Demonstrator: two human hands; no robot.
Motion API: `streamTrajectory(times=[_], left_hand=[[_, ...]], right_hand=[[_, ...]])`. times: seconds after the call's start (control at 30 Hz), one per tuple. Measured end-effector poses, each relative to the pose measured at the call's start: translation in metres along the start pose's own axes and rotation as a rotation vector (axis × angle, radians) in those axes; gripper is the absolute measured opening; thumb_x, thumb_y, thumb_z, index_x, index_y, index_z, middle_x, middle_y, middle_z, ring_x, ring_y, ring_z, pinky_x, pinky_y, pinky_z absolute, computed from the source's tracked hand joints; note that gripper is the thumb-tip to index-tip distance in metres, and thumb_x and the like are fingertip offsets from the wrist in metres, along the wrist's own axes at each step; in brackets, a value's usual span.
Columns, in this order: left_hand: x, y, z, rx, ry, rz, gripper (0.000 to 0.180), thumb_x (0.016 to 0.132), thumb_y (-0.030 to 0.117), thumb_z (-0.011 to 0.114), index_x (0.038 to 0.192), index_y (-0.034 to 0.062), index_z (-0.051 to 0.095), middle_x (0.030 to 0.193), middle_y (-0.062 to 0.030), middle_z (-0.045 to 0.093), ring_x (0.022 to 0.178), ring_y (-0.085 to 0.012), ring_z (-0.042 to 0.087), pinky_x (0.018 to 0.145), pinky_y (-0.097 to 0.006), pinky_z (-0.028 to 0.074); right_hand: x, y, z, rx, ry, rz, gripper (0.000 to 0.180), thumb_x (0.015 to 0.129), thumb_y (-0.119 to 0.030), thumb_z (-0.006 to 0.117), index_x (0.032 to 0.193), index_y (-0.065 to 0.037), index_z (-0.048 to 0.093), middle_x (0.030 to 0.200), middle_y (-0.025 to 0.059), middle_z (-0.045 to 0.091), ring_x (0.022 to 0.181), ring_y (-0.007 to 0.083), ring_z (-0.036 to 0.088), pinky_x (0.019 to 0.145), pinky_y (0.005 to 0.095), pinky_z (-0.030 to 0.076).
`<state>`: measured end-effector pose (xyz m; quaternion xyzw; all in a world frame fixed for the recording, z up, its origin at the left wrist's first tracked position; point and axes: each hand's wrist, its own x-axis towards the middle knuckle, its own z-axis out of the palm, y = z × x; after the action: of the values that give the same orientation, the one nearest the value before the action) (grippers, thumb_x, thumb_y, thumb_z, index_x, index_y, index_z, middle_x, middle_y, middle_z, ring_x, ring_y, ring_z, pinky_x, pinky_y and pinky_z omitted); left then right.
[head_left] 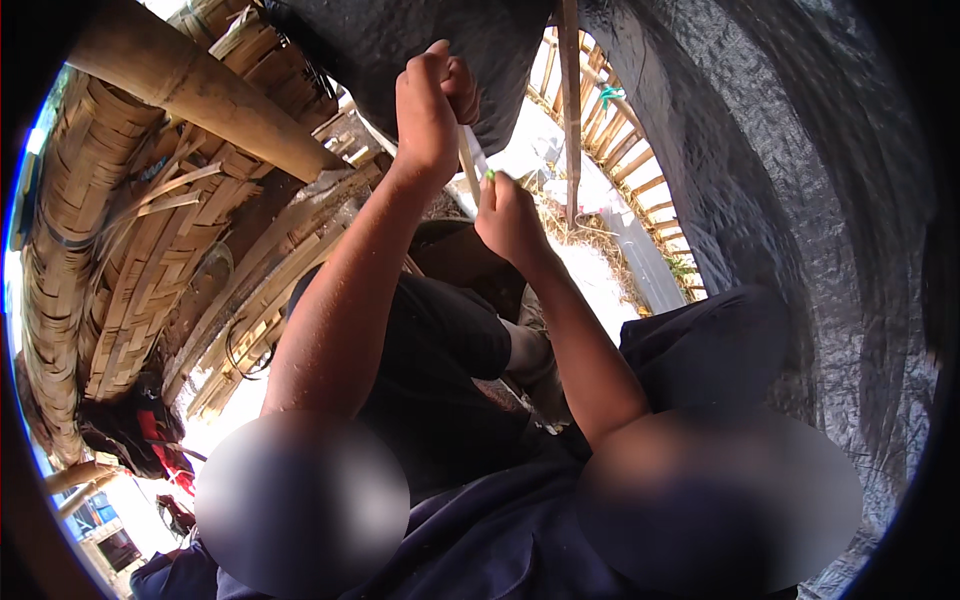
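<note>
Counting first: two hands are seen, both raised near the top centre of the view, and one thin pale strip [468, 160] is recorded between them. One thick bamboo pole [200, 90] crosses the upper left. One upright slender stick [570, 100] stands just right of the hands. Woven bamboo panelling [120, 260] fills the left side; its slats are too many and too overlapped for a count. One black plastic sheet [800, 200] covers the right side and top.

Containers: none can be made out with certainty. A dark bundle with red parts [140, 430] is noted at lower left; what it is cannot be told.

Left hand [430, 110]: clenched, fingers curled tight around the upper part of the strip, thumb side uppermost. The strip is seen to emerge below the fist.

Right hand [510, 215]: closed, fingertips pinched at the lower part of the same strip. A small green bit [490, 174] shows at the fingertips; whether it is part of the strip or a separate thing cannot be told.

The two hands are set close, the left higher, the right just below and beside it, with the strip running slantwise from one to the other. Both forearms rise from the lower edge over dark clothing [440, 400]. Bright ground with dry straw [590, 240] is seen beyond the hands.
</note>
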<state>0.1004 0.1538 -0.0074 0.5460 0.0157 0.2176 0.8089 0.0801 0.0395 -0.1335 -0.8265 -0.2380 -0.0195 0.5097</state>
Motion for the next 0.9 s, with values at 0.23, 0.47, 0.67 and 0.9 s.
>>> streamTrajectory(times=[0.23, 0.47, 0.67, 0.9], left_hand=[[0.007, -0.015, 0.028, 0.009, -0.156, -0.045, 0.044, 0.09, 0.036, 0.036, 0.054, 0.0154, 0.023, 0.047, 0.0041, 0.02, 0.043, -0.0095, 0.017, 0.045, -0.029, 0.016], [0.001, -0.005, 0.004, 0.022, -0.149, -0.05, 0.045, 0.092, 0.035, 0.037, 0.055, 0.012, 0.029, 0.049, 0.0036, 0.025, 0.044, -0.0088, 0.02, 0.044, -0.029, 0.018], [0.014, -0.011, 0.007, 0.034, -0.087, -0.036, 0.043, 0.089, 0.035, 0.036, 0.052, 0.0156, 0.025, 0.047, 0.004, 0.022, 0.043, -0.0093, 0.019, 0.044, -0.028, 0.017], [0.01, -0.012, 0.026, 0.007, -0.182, -0.09, 0.046, 0.089, 0.038, 0.038, 0.052, 0.0156, 0.024, 0.047, 0.005, 0.021, 0.042, -0.0091, 0.018, 0.044, -0.029, 0.016]], right_hand=[[-0.029, 0.102, 0.014, -0.145, -0.095, 0.202, 0.019, 0.092, -0.016, 0.045, 0.087, 0.001, 0.051, 0.078, 0.0305, 0.06, 0.08, 0.0503, 0.058, 0.069, 0.0528, 0.047], [-0.009, 0.008, 0.003, -0.048, 0.024, -0.005, 0.01, 0.091, -0.008, 0.046, 0.087, 0.001, 0.048, 0.069, 0.028, 0.057, 0.071, 0.0487, 0.058, 0.058, 0.0519, 0.046], [-0.014, 0.096, 0.022, -0.227, -0.16, 0.036, 0.017, 0.091, -0.014, 0.047, 0.087, 0.002, 0.048, 0.073, 0.0293, 0.059, 0.071, 0.0485, 0.059, 0.06, 0.0526, 0.047], [-0.027, 0.093, 0.028, -0.202, -0.061, 0.107, 0.013, 0.089, -0.009, 0.047, 0.084, 0.003, 0.047, 0.07, 0.0292, 0.059, 0.071, 0.0488, 0.06, 0.061, 0.0541, 0.048]])
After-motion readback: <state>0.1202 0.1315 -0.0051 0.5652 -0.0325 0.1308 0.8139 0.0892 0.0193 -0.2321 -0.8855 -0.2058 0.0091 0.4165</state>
